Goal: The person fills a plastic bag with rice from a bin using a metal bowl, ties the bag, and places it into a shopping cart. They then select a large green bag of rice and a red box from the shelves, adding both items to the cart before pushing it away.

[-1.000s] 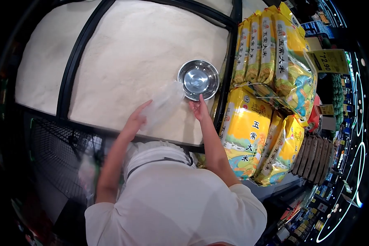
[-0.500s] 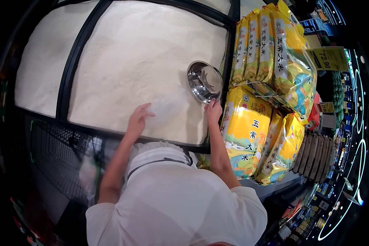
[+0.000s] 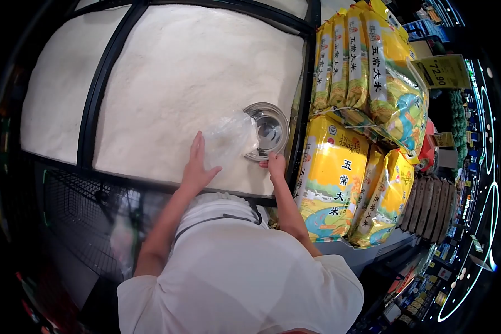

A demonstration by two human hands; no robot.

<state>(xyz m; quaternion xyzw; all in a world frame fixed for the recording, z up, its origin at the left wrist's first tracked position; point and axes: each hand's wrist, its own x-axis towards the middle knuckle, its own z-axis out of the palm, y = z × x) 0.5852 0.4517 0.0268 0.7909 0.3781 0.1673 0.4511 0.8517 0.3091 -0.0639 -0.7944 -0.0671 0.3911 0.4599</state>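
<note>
My right hand [image 3: 276,166] is closed on the near edge of a shiny metal bowl [image 3: 281,125], held over loose white grain that looks like rice [image 3: 167,83]. A clear plastic bag [image 3: 225,139] lies between my hands, its right end overlapping the bowl's left rim. My left hand [image 3: 197,170] is at the bag's left side, fingers stretched and thumb spread, seeming to rest against the plastic. Whether any grain is inside the bag or bowl is hard to make out.
Black dividers [image 3: 97,83] frame the grain bin, with another grain section [image 3: 61,89] to the left. Yellow rice bags [image 3: 334,172] are stacked along the right, below a price sign [image 3: 442,71]. A wire shopping cart [image 3: 75,206] stands at lower left.
The metal bowl has come left and nearer to me, meeting the plastic bag, and has tilted differently. My left hand's fingers have straightened and spread along the bag.
</note>
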